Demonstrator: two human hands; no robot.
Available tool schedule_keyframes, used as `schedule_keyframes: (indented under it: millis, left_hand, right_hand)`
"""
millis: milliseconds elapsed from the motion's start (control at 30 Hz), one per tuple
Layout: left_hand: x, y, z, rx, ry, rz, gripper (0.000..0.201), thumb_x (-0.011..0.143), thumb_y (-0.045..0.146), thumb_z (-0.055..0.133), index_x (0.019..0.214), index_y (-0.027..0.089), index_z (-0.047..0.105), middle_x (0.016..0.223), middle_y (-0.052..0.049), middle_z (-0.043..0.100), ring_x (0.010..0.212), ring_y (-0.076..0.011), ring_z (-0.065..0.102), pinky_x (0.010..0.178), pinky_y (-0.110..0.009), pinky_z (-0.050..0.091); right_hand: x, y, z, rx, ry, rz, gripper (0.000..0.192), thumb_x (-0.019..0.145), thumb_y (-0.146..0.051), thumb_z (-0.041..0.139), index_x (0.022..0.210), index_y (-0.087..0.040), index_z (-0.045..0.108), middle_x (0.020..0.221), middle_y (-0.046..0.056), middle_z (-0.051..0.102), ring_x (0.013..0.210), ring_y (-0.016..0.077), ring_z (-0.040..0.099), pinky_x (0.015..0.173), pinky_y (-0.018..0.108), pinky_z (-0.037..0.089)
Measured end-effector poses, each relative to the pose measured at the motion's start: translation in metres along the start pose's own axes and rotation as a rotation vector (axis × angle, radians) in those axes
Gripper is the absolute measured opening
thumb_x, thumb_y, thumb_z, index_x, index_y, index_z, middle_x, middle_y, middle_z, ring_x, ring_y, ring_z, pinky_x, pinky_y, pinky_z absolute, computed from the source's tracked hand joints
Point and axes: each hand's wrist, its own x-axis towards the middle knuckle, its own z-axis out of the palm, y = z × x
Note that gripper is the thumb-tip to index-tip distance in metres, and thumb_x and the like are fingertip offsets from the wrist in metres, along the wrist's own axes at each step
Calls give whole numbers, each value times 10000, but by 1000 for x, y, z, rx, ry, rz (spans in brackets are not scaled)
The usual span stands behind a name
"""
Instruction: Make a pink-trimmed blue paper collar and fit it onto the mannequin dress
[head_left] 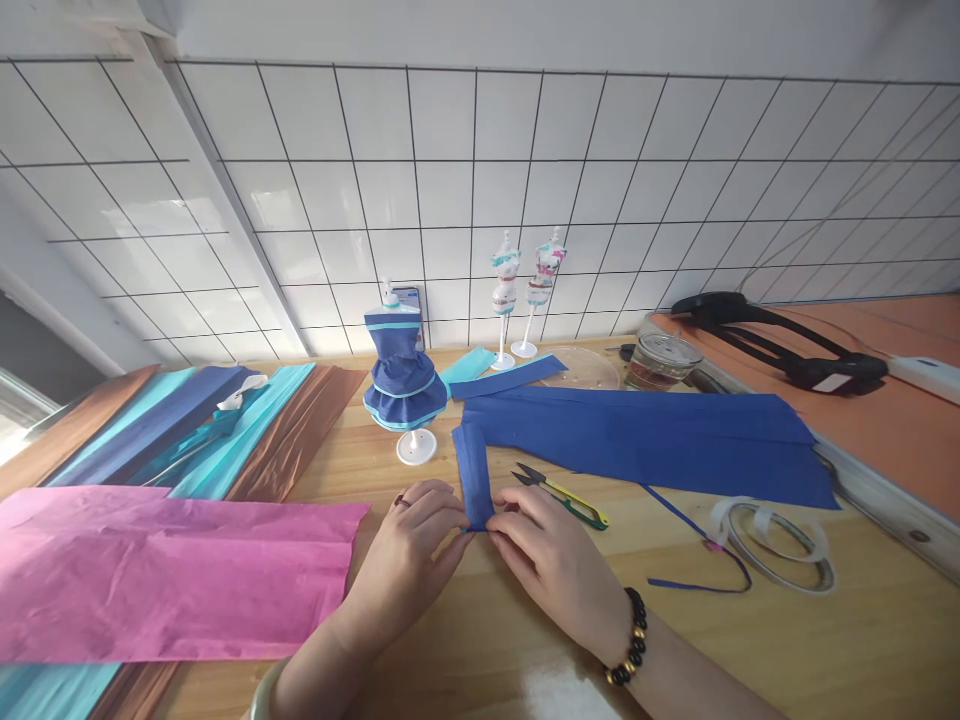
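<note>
A narrow strip of blue crepe paper (473, 475) lies on the wooden table, its near end folded at the edge. My left hand (417, 540) pinches the left corner of that end between thumb and fingers. At the right corner, my right hand (551, 550) pinches it the same way. Just beyond my right hand lie thread snips (566, 495) with yellow and green handles. Behind the strip stands a small dress form (405, 375) wearing a blue ruffled paper dress with light-blue trim. A wide blue paper sheet (645, 430) spreads to the right.
Pink paper (172, 575) covers brown, turquoise and blue sheets at left. A roll of clear tape (780, 545) and a thin blue strip (679, 515) lie at right. Two bare dress forms (504, 300) and a glass jar (661, 360) stand at the back, before a tiled wall.
</note>
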Motion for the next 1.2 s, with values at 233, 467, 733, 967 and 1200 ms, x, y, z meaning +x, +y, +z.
schedule_keyframes:
  millis: [233, 467, 733, 967, 1200]
  left_hand:
    - [-1, -6, 1, -37, -2, -4, 101, 813, 152, 546, 770, 212, 615, 741, 5, 642, 806, -164, 567, 733, -311, 424]
    - [-3, -7, -1, -142, 36, -213, 105, 796, 204, 551, 858, 236, 630, 810, -6, 666, 817, -166, 604, 757, -299, 451]
    - [7, 13, -7, -619, -171, -873, 416, 773, 564, 460, 658, 175, 550, 553, -26, 656, 449, -142, 567, 479, -244, 433]
    - [6, 17, 0, -1357, -421, -1154, 633, 765, 675, 317, 838, 105, 582, 603, -103, 668, 599, -211, 653, 405, -215, 434]
    - [4, 9, -4, -1440, -371, -1053, 270, 764, 355, 577, 829, 98, 624, 675, -63, 655, 614, -162, 646, 433, -178, 444]
  right_hand:
    - [2, 0, 0, -14, -15, 8, 151, 873, -141, 439, 862, -184, 583, 954, 74, 549, 876, 182, 523, 745, 337, 461]
    - [3, 0, -3, -18, 35, 6, 157, 857, -122, 443, 862, -198, 580, 930, 67, 558, 862, 183, 541, 737, 339, 475]
    - [2, -1, -3, -73, 110, 12, 167, 858, -126, 441, 859, -209, 586, 893, 59, 581, 817, 180, 564, 718, 341, 472]
    - [4, -8, -9, -124, 73, -109, 195, 859, -105, 447, 822, -198, 613, 877, 60, 609, 784, 169, 549, 677, 323, 450]
    - [1, -9, -6, -150, 39, -165, 193, 862, -113, 450, 851, -204, 620, 901, 62, 621, 807, 175, 547, 694, 340, 449]
